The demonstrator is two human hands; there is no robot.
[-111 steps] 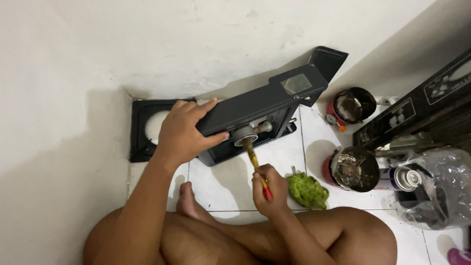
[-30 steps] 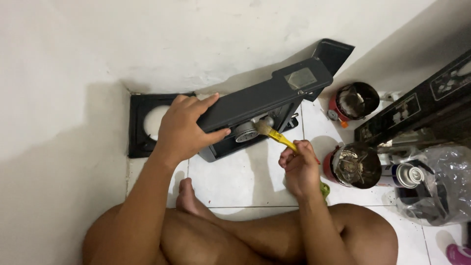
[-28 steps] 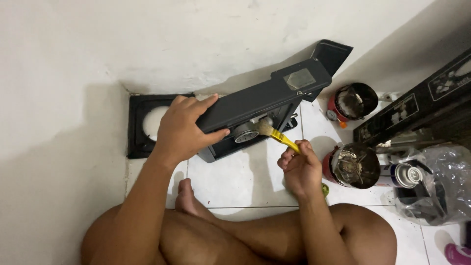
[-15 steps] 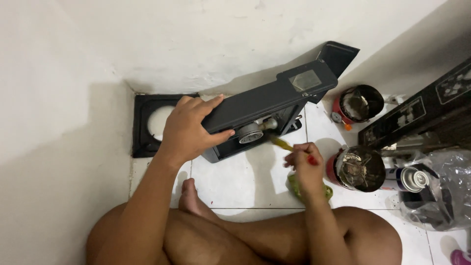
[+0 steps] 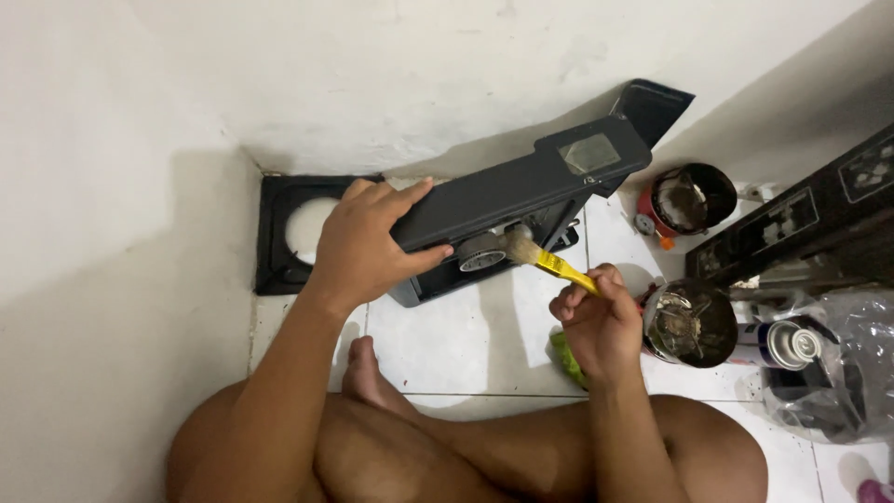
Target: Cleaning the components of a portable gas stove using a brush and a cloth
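My left hand (image 5: 368, 244) grips the edge of a long black appliance housing (image 5: 521, 182) and holds it tilted up off the white tiled floor. A round metal knob (image 5: 482, 253) shows on its underside. My right hand (image 5: 601, 321) is shut on a small yellow-handled brush (image 5: 548, 263), whose bristles touch the housing just right of the knob. A green cloth (image 5: 564, 356) lies on the floor, mostly hidden under my right hand.
A black square frame with a round hole (image 5: 291, 233) leans in the corner. Two round metal burner pots (image 5: 691, 321) (image 5: 687, 197) stand at the right, beside a spray can (image 5: 780, 343), a plastic bag (image 5: 843, 363) and a dark panel (image 5: 801, 219). My crossed legs (image 5: 447, 447) fill the foreground.
My right hand had dipped down toward the green cloth, and has now lifted again, bringing the brush bristles back against the housing beside the knob. My left hand keeps its hold.
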